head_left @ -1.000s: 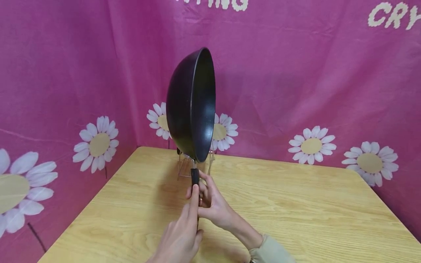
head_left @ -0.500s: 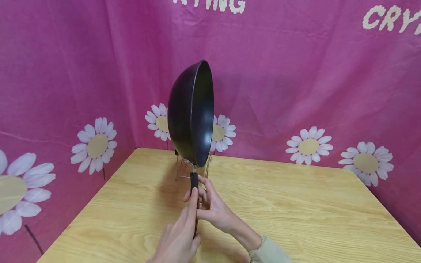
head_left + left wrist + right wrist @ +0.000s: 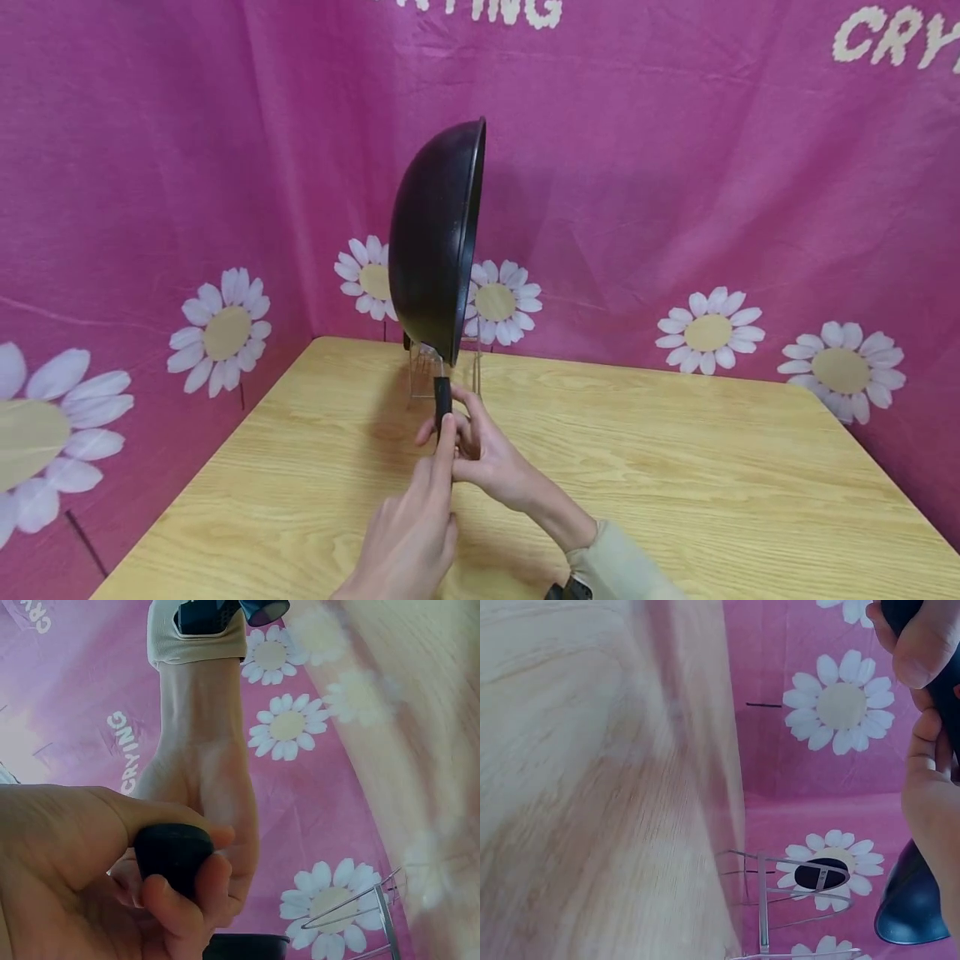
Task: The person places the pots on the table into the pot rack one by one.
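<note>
A dark wok (image 3: 431,242) is held up on edge above the table, its hollow side turned to the right. Its black handle (image 3: 443,400) points down toward me. My left hand (image 3: 408,525) grips the lower handle with the index finger laid along it; the handle's end (image 3: 174,855) sticks out of the curled fingers in the left wrist view. Farther up, my right hand (image 3: 491,458) holds the handle from the right with bent fingers and thumb. Behind the wok stands a thin metal wire rack (image 3: 477,367), mostly hidden in the head view.
The wooden table (image 3: 675,475) reaches back to a pink cloth (image 3: 637,167) with daisies and lettering, which also hangs on the left. In the right wrist view, a black oval part (image 3: 808,874) shows at the wire rack.
The wok has turned about its handle, so less of its inside shows. It dipped slightly, then rose again in the head view. Both hands keep their hold on the handle.
</note>
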The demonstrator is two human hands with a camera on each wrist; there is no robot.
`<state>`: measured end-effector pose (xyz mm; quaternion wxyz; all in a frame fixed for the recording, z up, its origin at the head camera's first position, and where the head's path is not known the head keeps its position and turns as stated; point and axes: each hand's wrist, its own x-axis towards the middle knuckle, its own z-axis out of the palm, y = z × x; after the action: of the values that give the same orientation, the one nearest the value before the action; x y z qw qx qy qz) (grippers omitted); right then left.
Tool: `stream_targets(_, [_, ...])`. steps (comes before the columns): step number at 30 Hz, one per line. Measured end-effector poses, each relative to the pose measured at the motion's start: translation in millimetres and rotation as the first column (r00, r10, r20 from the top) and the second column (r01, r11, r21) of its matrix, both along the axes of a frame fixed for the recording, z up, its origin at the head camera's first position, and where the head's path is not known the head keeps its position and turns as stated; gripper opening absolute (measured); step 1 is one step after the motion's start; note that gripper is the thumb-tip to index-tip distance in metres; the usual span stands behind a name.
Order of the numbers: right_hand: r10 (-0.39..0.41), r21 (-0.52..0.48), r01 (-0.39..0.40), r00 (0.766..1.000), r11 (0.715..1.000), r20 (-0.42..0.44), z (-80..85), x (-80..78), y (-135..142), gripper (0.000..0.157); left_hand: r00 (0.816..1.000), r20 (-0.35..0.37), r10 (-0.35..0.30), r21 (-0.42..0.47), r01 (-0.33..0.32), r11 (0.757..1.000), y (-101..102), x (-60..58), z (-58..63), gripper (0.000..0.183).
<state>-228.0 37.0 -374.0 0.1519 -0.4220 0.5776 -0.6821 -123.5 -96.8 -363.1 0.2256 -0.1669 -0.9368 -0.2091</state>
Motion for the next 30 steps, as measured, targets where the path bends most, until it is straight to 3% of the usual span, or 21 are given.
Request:
stream_targets(4, [-0.013,0.0,0.013,1.0,1.0,0.017,-1.4,-3.8,5,0.075,1.0,0.024,0.006,-0.012,-0.006,1.0,6,-2.8,3.1,0.103])
stream_targets(14, [-0.061,0.008,0.061,0.996,0.998,0.07,-14.7,-8.8,13,0.071,0.998,0.058,-0.032,-0.005,0.033,0.999,12,-9.6,-3.6,0.099])
stream_targets(22, [-0.035,0.019,0.033,0.996,0.999,0.087,-21.8,-7.0,12,0.071,0.993,0.114,-0.042,0.017,0.04,0.999,9,-8.4,-7.5,0.098])
stream_targets(30, [-0.032,0.018,0.029,0.984,0.999,0.173,-28.8,-0.3,18,0.067,0.981,0.172,-0.087,0.037,0.082,0.996,5,-8.0,-12.6,0.094])
